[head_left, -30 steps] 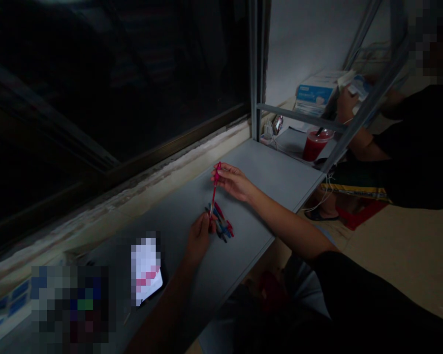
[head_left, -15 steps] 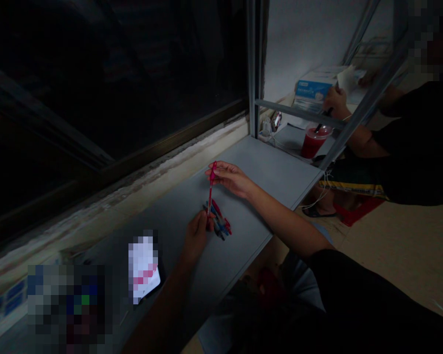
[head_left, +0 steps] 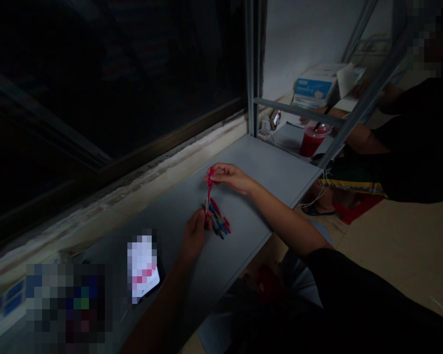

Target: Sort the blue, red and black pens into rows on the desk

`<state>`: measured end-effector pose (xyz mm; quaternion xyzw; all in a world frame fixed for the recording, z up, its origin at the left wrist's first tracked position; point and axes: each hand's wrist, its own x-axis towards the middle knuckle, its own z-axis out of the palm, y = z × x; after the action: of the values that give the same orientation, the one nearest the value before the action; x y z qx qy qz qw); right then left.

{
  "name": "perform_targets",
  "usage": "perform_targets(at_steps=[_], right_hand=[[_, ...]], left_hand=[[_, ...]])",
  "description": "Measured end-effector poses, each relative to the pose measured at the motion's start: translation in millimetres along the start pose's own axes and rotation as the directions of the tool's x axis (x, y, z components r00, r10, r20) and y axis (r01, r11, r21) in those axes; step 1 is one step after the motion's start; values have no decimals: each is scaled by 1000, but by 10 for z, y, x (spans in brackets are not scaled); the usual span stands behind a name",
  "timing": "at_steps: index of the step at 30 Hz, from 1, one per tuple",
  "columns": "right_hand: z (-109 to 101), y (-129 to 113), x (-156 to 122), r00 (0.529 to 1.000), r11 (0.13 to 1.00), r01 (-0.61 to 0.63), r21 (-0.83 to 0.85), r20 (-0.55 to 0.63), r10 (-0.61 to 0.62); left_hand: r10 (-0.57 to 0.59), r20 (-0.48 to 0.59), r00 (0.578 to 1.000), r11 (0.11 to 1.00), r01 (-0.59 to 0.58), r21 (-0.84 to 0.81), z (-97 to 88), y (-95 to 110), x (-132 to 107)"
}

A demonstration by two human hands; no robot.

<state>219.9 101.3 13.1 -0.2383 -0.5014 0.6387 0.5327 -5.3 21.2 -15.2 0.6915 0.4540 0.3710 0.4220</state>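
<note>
My right hand pinches a slim pink pen near its upper end, and the pen hangs down toward my left hand. The fingers of my left hand are curled beside the pen's lower end, right at the edge of a small heap of red and blue pens. I cannot tell whether that hand grips the pen or anything else. The heap lies on a grey shelf top.
A pixelated white and pink item lies on the shelf near a pixelated patch. A dark window runs along the left. Past a metal frame, a co-worker's arm reaches near a red drink cup and a blue-and-white box.
My right hand and the pen have shifted slightly left. The co-worker's hand has dropped from the box to behind the frame bar.
</note>
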Motion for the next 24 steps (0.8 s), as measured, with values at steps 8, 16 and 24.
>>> perform_targets(at_steps=[8,16,24], right_hand=[[69,40,-21,991,999,-38,-17,130,40],[27,157,7,995,949,-50,-312,66,75],[-60,-3,-26,993,911,-47,-409,82,88]], left_hand=[[20,-40,999,1000,-19,12,1,-20,9],[35,-33,999,999,-35,27,4,-3,10],[25,-60,998,1000,-24,20,14,-33,13]])
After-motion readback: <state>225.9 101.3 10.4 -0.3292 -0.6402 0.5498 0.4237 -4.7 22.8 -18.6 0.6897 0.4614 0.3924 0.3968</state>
